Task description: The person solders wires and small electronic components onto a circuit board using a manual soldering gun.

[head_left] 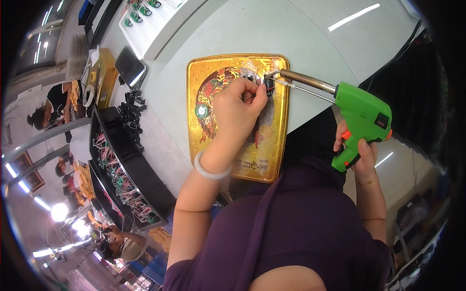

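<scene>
My right hand (357,150) is closed around the grip of a green soldering gun (364,109), one finger near its orange trigger. The gun's long metal barrel reaches left. Its bent tip meets a small black part (270,85) over the right side of a gold decorated tin lid (239,170). My left hand (240,106) is closed in a pinch at that part, fingertips right beside the hot end. What lies under the curled fingers is hidden. A small round green-and-white piece (201,111) sits on the lid, left of this hand.
At left, a black tray (131,167) holds many wired green pieces. Loose black parts (130,114) are heaped beside a phone (131,68). A white tray (160,24) with round green pieces stands at the far side. Other people work in the left background.
</scene>
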